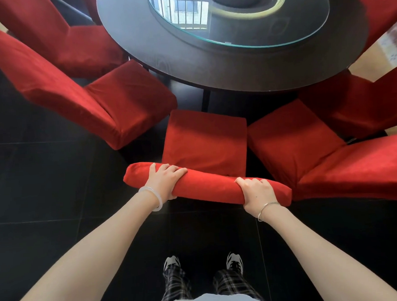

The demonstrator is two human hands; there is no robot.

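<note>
Head view, left hand [163,181] and right hand [258,191] both curled tight around red chair back [206,186], dark round table [211,66] beyond, black tiled floor [56,180] below

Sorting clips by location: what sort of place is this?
Probably a restaurant or banquet dining room: a round dark table with a glass turntable, ringed by red-covered chairs. The left hand and right hand grip one chair's back.

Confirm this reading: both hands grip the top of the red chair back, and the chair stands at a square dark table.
One detail is wrong: the table is round, not square, as the head view shows. The rest stands: the left hand and right hand both grip the top of the red chair back.
</note>
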